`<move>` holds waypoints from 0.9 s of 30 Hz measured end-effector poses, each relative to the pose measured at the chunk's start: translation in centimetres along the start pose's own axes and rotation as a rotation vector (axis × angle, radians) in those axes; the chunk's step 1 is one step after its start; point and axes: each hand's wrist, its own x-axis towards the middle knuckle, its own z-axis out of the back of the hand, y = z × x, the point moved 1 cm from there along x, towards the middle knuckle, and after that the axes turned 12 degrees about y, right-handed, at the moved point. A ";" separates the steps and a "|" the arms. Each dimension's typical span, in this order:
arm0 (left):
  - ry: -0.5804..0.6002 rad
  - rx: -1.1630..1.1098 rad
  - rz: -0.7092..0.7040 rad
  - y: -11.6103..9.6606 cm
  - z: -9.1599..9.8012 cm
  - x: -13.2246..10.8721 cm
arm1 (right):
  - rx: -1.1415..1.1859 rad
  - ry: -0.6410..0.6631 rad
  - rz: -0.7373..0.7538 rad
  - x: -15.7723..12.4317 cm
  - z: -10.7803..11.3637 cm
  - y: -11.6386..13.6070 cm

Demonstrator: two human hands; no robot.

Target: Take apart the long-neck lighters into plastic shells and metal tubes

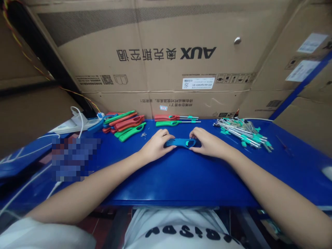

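A blue plastic lighter handle [183, 143] lies flat on the blue table [181, 180], held at both ends. My left hand [156, 145] is closed on its left end. My right hand [207, 142] is closed on its right end, beside the handle's oval hole. A pile of green, red and blue handles [124, 123] lies to the far left. Two assembled lighters, one red and one green [176, 120], lie just beyond my hands. A heap of metal tubes with teal tips [243, 134] lies to the right.
Large cardboard boxes [166, 58] stand as a wall behind the table. A white power strip [75, 123] with cables sits at the left. A blurred patch covers something at the table's left edge.
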 end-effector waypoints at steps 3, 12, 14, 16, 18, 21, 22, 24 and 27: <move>-0.049 0.062 -0.027 -0.7 0.3 -0.1 | -0.069 -0.030 0.029 0.1 0.3 0.4; -0.111 0.172 -0.141 -1.7 0.9 -0.3 | -0.082 -0.138 0.064 0.6 -0.4 0.9; -0.138 0.185 -0.154 -1.8 1.0 -0.3 | -0.051 -0.186 0.075 0.6 -0.4 0.8; -0.153 0.185 -0.167 -1.9 1.1 -0.3 | -0.031 -0.198 0.080 0.7 -0.5 0.7; -0.154 0.184 -0.172 -2.0 1.2 -0.3 | -0.031 -0.203 0.081 0.7 -0.5 0.7; -0.156 0.190 -0.172 -2.0 1.2 -0.4 | -0.042 -0.215 0.085 0.7 -0.5 0.7; -0.163 0.192 -0.180 -2.0 1.1 -0.4 | -0.054 -0.213 0.083 0.7 -0.5 0.8; -0.171 0.193 -0.196 -2.0 1.0 -0.4 | -0.097 -0.198 0.065 0.7 -0.4 0.9; -0.176 0.196 -0.199 -1.8 0.9 -0.4 | -0.180 -0.175 0.019 0.7 -0.2 1.1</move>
